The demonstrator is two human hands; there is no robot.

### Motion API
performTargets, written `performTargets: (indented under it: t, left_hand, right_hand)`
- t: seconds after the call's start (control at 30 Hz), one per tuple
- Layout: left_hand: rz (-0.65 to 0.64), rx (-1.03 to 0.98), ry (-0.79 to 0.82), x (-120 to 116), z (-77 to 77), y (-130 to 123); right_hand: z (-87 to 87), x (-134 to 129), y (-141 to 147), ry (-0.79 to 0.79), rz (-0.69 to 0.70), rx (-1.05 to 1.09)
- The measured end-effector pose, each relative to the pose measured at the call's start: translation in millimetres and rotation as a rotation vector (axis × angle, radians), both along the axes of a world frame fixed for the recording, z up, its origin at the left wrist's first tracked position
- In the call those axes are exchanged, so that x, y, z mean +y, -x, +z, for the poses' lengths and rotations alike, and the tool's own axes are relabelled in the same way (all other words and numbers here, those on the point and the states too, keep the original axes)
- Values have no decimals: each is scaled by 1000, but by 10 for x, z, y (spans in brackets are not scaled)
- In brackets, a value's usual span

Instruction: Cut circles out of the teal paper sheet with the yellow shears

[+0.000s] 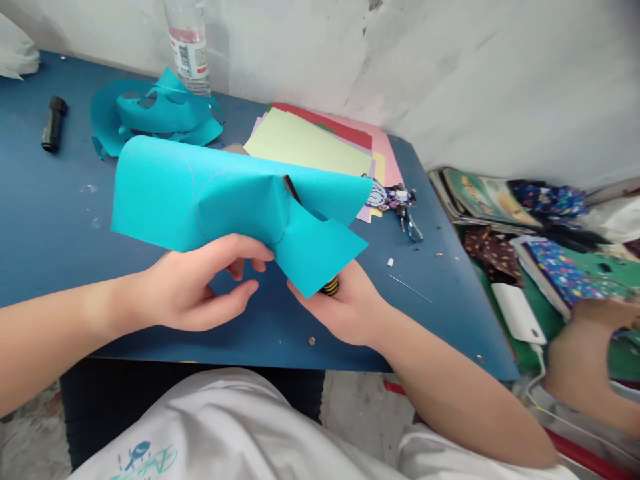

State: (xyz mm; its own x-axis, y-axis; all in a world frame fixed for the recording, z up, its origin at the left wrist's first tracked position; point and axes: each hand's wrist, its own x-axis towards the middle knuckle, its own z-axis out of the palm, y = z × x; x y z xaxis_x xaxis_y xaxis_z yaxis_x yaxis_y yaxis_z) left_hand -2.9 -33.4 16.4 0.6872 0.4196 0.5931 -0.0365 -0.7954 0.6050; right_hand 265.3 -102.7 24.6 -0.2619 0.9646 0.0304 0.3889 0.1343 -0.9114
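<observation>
A sheet of turquoise paper (240, 200) with faint circles drawn on it is held up above the blue table, bent along its top and cut in from the right side. My right hand (350, 303) is closed round scissors (331, 287) with a yellow-and-black striped handle, mostly hidden under the paper. Their dark blade (291, 189) pokes through at the cut. My left hand (210, 283) is at the paper's lower edge, index fingertip touching it, thumb apart from the fingers. The cut corner flap hangs over part of my right hand.
Turquoise paper scraps (165, 113) lie behind, near a clear bottle (189, 57). Coloured paper sheets (305, 143) are stacked by the wall, with a keychain bundle (397, 197) beside them. A black cylinder (54, 125) lies left. At right, another person's arm (585, 353) reaches over a green table.
</observation>
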Motion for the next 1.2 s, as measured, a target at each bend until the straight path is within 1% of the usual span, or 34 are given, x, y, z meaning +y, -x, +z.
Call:
performTargets:
  t: [0.17, 0.37, 0.6, 0.77, 1.0, 1.13, 1.2]
  left_hand:
    - [5, -3, -7, -3, 7, -7]
    - [18, 13, 9, -10, -5, -4]
    - [32, 18, 4, -14, -7, -7]
    - [19, 26, -15, -19, 10, -6]
    - [-1, 114, -27, -21, 9, 1]
    - [-15, 104, -29, -8, -11, 11]
    - [-17, 116, -25, -6, -9, 15]
  right_hand:
    - [9, 0, 2, -30, -31, -4]
    - [13, -9, -13, 18, -15, -42]
    - [-8, -13, -11, -8, -9, -24]
    - [3, -2, -19, -57, -5, -60]
    - [27, 17, -30, -82, 27, -99]
    - [-3, 15, -23, -60, 11, -103]
    - [-32, 11, -21, -79, 2, -105]
